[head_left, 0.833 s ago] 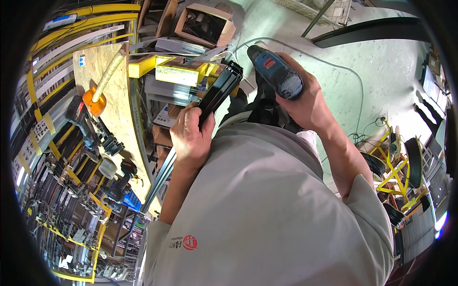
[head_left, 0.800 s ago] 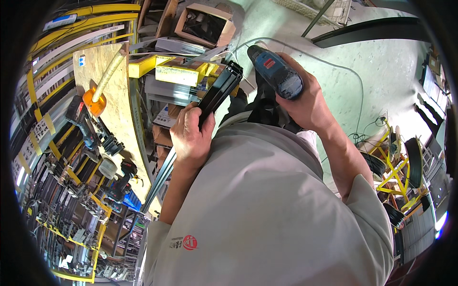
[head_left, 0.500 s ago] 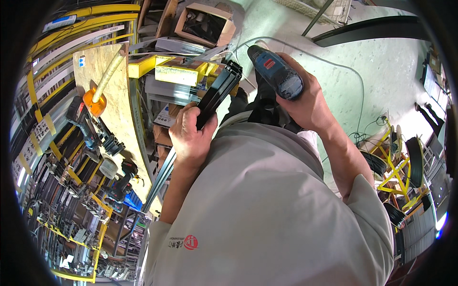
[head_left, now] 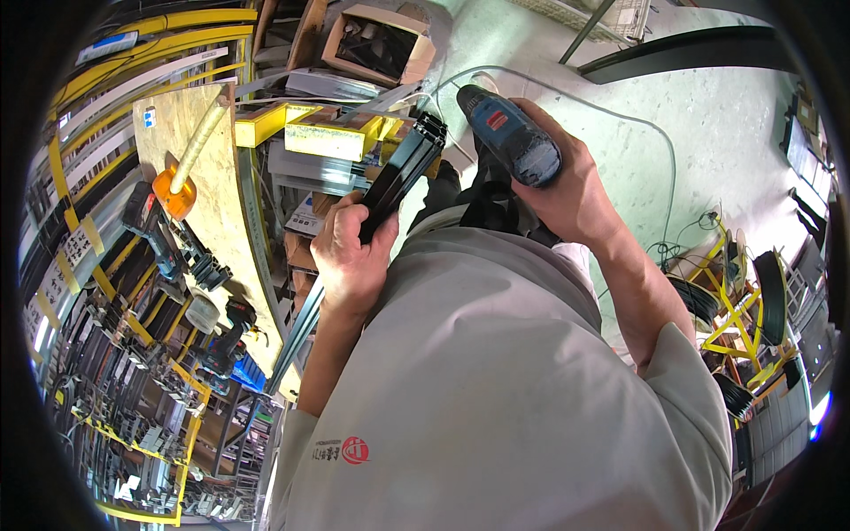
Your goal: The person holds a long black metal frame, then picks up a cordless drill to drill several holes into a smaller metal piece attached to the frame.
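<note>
My left hand [head_left: 352, 250] is closed around the near end of a dark metal profile [head_left: 403, 173], which slants up and away with its cut, hollow-looking end at the far side. In my right hand [head_left: 575, 181] is a blue and black cordless drill [head_left: 512, 134]; its rounded back faces me and its chuck points away to the upper left. The drill's grip is hidden under my palm and fingers. A gap separates the drill from the profile, and both are held in front of my body.
To the left, a wooden board [head_left: 190, 115] carries an orange-headed mallet [head_left: 174, 193] and several power tools, including another drill [head_left: 152, 226]. Yellow beams [head_left: 323, 140] stand beyond my left hand. A cardboard box [head_left: 379, 44] lies farther off. A cable [head_left: 655, 133] crosses the floor; wire reels [head_left: 770, 301] stand right.
Almost nothing differs. My left hand and the profile have shifted very slightly left, and the drill stays in my right hand at nearly the same spot.
</note>
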Motion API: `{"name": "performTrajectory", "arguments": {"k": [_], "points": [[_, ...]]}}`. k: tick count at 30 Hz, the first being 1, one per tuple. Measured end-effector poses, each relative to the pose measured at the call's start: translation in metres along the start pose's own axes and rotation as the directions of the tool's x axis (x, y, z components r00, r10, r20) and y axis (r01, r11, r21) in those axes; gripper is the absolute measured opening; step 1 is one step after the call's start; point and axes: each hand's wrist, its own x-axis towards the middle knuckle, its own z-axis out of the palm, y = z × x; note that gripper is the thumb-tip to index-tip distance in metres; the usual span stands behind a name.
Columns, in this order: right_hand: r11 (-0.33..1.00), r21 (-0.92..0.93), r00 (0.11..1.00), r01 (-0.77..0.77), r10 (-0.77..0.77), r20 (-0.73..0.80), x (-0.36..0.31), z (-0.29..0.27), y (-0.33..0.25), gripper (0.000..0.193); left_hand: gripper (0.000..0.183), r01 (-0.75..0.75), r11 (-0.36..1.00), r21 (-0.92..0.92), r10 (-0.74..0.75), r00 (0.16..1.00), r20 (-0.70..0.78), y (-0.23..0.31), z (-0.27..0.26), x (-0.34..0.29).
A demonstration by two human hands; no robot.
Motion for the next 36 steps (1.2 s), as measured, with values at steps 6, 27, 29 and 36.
{"name": "performTrajectory", "arguments": {"k": [6,27,29,36], "points": [[0.999,0.021,0.999,0.043,-0.043,-0.021,-0.001,0.002,0.003,0.075,0.042,-0.015,1.000,0.020,0.015,1.000,0.005,0.000,0.001,0.001],[0.999,0.035,0.997,-0.040,0.038,0.067,-0.001,0.000,-0.005,0.078,0.039,-0.032,0.999,0.014,0.032,0.999,-0.010,0.003,0.001,0.003],[0.999,0.031,0.998,-0.027,0.025,0.065,-0.001,0.000,-0.005,0.078,0.042,-0.050,0.999,0.022,0.050,0.999,-0.012,0.002,0.001,0.003],[0.999,0.027,0.998,-0.026,0.024,0.061,-0.001,-0.001,-0.006,0.078,0.040,-0.047,0.999,0.010,0.047,0.999,-0.007,0.002,0.000,0.003]]}}
